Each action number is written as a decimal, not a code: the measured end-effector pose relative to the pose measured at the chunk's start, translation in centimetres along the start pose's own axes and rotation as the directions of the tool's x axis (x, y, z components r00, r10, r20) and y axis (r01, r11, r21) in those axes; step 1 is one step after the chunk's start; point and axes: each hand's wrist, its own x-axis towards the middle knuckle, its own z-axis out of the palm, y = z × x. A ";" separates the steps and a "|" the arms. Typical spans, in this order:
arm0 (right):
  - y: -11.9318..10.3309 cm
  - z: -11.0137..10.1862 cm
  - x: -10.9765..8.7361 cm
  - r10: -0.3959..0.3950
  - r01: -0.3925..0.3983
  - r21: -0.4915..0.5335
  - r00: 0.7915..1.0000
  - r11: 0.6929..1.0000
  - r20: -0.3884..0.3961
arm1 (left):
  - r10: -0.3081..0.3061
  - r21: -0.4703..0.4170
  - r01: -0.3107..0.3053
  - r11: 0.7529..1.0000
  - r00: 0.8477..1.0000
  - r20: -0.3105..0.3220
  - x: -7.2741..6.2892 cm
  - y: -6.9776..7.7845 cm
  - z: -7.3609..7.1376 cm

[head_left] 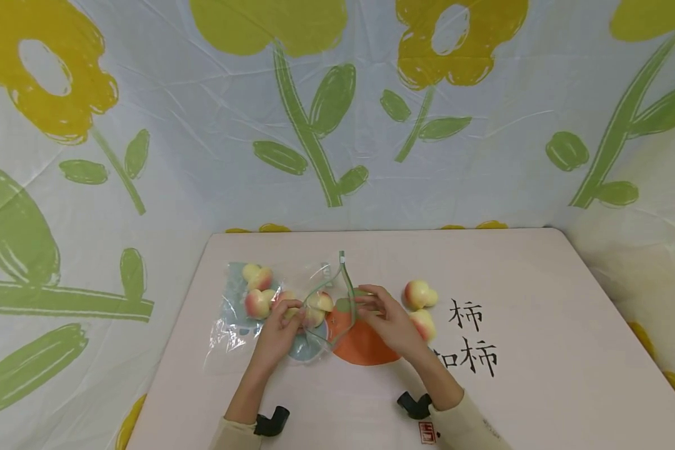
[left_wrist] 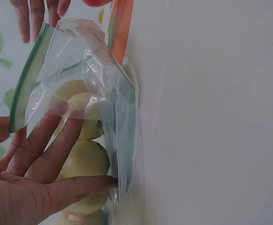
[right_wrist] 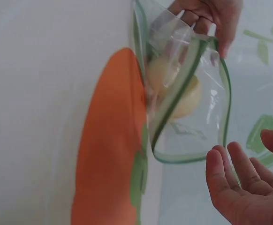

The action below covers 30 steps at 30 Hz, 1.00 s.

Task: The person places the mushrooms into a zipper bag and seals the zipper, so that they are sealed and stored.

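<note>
A clear zip bag (head_left: 230,331) with a green zip rim lies on the left of the table, its mouth spread toward the right. Inside are several round, pale yellow fruits with a red blush, like peaches (head_left: 257,304). My left hand (head_left: 281,328) pinches the rim between thumb and finger, its other fingers stretched along the bag's side (left_wrist: 45,159). My right hand (head_left: 390,322) is at the opposite side of the mouth, fingers extended and thumb apart, fingertips (right_wrist: 215,161) right at the green rim. More of these peach-like fruits (head_left: 417,294) rest on the table beyond the right hand.
The pale table mat (head_left: 540,350) carries a printed orange persimmon (head_left: 365,344) and black characters (head_left: 465,312). Dark bent pieces (head_left: 272,422) show beside both wrists. A flower-printed cloth (head_left: 371,156) hangs behind the table and at both sides.
</note>
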 end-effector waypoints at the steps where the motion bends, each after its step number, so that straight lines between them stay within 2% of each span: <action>1: -0.1 -0.3 -0.2 -0.013 0.013 -0.006 1.000 1.000 -0.004 | 0.004 -0.002 -0.004 1.000 1.000 0.001 0.1 -0.1 0.0; 9: -0.9 -3.3 -1.4 -0.051 0.049 -0.028 0.997 0.998 -0.064 | 0.029 -0.004 -0.029 1.000 1.000 0.006 0.0 -0.2 -0.1; 17: -0.7 -6.8 -2.3 -0.076 0.060 -0.108 0.986 0.992 -0.150 | 0.033 -0.015 -0.033 0.999 0.999 0.009 0.1 -0.3 -0.1; 27: 1.0 -11.3 -2.8 -0.072 0.020 -0.201 0.965 0.979 -0.254 | 0.037 -0.022 -0.037 0.999 0.999 0.011 0.2 -0.4 -0.2; 30: 1.6 -12.1 -2.9 -0.058 -0.002 -0.214 0.960 0.977 -0.274 | 0.033 -0.012 -0.033 0.999 0.999 0.019 -0.2 0.7 -0.2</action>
